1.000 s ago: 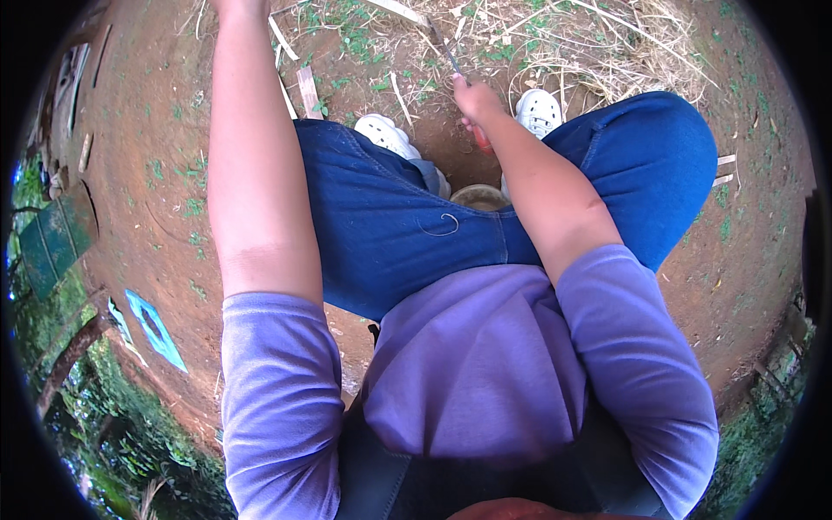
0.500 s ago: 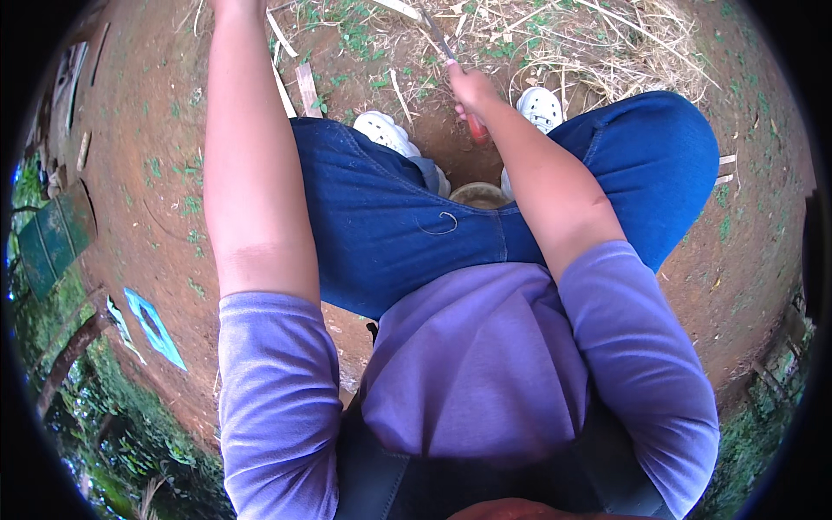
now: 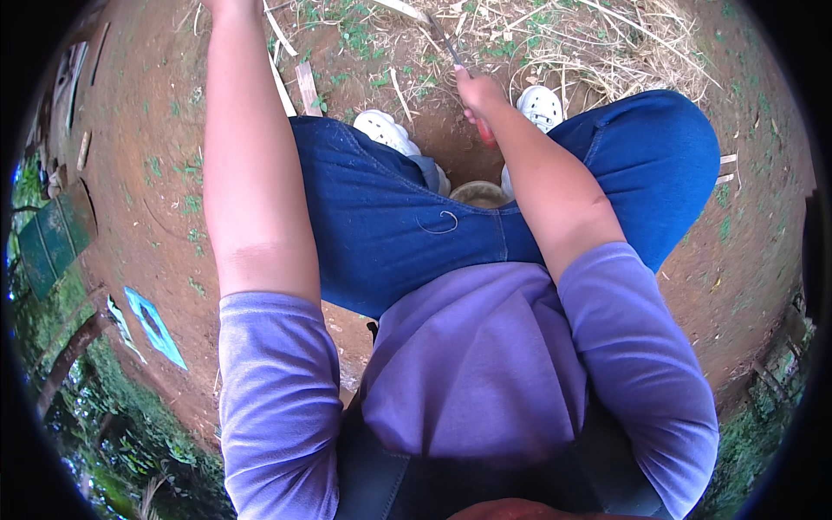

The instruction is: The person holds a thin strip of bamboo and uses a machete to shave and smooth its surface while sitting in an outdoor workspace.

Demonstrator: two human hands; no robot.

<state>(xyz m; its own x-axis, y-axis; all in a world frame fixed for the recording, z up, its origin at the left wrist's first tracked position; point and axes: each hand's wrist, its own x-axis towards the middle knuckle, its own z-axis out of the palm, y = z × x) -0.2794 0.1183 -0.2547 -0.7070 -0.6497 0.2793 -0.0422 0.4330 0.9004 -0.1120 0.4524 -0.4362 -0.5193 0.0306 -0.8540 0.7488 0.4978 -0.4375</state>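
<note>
My right hand [image 3: 482, 94] is closed around the red handle [image 3: 484, 132] of a knife, in front of my knees. Its dark blade [image 3: 445, 41] points away and to the left. The blade's far end meets a pale flat strip [image 3: 400, 9], which looks like split bamboo or wood and runs out past the top edge. My left arm stretches far forward. Only the wrist end of my left hand [image 3: 230, 5] shows at the top edge, so its fingers and anything in them are hidden.
Thin pale shavings [image 3: 624, 48] lie heaped at the far right. More strips [image 3: 307, 87] lie by my left shoe [image 3: 386, 132]. A curled shaving [image 3: 440, 227] rests on my jeans, and a round, pale object [image 3: 478, 194] sits beneath me. A blue item [image 3: 154, 328] lies left.
My right hand and the knife have shifted slightly to the right and nearer me. My left arm has hardly moved.
</note>
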